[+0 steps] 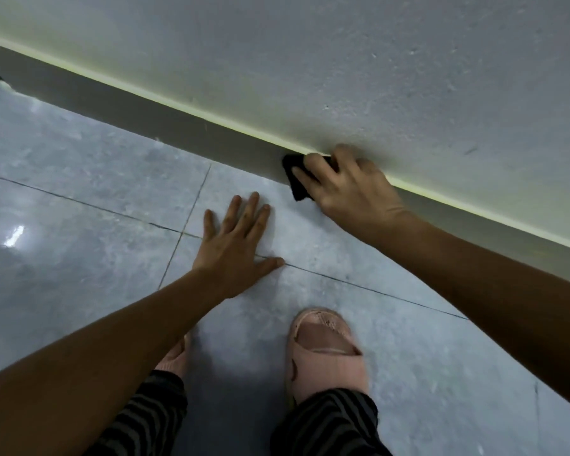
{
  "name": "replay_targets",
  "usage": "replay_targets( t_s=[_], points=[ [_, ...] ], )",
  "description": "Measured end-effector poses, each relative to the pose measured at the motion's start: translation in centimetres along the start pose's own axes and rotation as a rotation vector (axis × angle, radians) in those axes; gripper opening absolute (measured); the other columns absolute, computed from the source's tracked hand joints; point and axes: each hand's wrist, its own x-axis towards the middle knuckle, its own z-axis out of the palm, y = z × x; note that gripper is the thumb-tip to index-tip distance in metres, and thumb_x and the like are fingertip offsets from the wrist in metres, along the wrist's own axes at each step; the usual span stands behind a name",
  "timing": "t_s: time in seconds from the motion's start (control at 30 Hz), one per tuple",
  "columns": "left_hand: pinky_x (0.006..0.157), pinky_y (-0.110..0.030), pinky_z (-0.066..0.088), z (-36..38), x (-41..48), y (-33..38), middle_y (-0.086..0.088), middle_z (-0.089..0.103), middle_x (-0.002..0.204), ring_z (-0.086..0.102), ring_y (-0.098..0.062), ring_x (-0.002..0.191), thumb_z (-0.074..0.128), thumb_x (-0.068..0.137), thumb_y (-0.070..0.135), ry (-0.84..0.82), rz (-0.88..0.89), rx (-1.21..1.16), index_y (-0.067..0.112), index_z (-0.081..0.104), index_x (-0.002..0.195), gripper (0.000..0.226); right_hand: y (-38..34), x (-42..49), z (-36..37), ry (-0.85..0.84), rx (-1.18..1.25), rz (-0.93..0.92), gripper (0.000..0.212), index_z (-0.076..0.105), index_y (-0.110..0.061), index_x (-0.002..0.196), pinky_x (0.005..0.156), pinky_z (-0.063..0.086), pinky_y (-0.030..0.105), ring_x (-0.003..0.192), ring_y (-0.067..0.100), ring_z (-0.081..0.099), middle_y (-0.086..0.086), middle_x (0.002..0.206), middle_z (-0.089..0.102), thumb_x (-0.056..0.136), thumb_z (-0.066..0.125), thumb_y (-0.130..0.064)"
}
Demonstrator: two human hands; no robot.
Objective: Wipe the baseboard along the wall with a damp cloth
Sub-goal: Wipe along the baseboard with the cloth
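Head view, looking down at a crouched person working at the foot of a wall. The right hand presses a black cloth flat against the grey baseboard, fingers spread and curled over the fabric so that it is pinned to the board, not pinched; the cloth's lower corner hangs down to the tiled floor. The left hand lies open, palm down on the floor, fingers splayed and holding nothing — apparently a brace for the body's weight. Two pink slippers and striped trouser legs appear at the bottom edge.

Key relation: the baseboard's long axis runs diagonally, from upper left down to lower right, and the cloth sits partway along it. A long stretch of board extends beyond the fingertips toward the upper left; a further stretch lies behind the wrist, partly hidden by the forearm. The right hand is the one on the board; the left is near it but well clear. Any stroke therefore has to follow that diagonal — sliding along the board's face, with the pale strip at its top edge as a guide. Which stretch is already clean cannot be told.
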Motion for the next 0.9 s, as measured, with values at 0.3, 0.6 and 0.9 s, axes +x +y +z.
replay_targets(
  t_s=[0.3,0.6,0.9],
  points=[
    [0.114,-0.058,0.001,-0.2,-0.2,0.8,-0.002,-0.025,0.156,-0.021,-0.027,0.143,0.024,0.077,0.079,-0.021,-0.020,0.059,0.022,-0.019,0.147,0.100,0.7,-4.8,2.6,-0.123,-0.020,-0.078,0.049,0.068,-0.010,0.114,0.045,0.044,0.029,0.081,0.027,0.036,0.005,0.102,0.063,0.082,0.032,-0.002],
    [0.113,-0.055,-0.007,0.5,-0.1,2.9,-0.019,-0.022,0.155,-0.019,-0.039,0.141,0.014,0.075,0.081,0.045,-0.098,0.094,0.008,-0.016,0.147,0.106,0.5,-1.6,0.5,0.036,-0.073,-0.018,0.054,0.068,-0.018,0.114,0.050,0.042,0.027,0.080,0.026,0.051,-0.002,0.101,0.066,0.089,0.025,0.003],
    [0.112,-0.059,-0.004,0.9,-0.5,2.1,-0.002,-0.024,0.156,-0.021,-0.029,0.143,0.000,0.077,0.076,0.033,0.026,0.082,0.030,-0.024,0.144,0.085,0.8,-6.2,2.9,-0.100,-0.101,-0.123,0.058,0.067,-0.011,0.117,0.051,0.040,0.029,0.080,0.027,0.037,0.002,0.103,0.066,0.091,0.017,0.006]
  ],
)
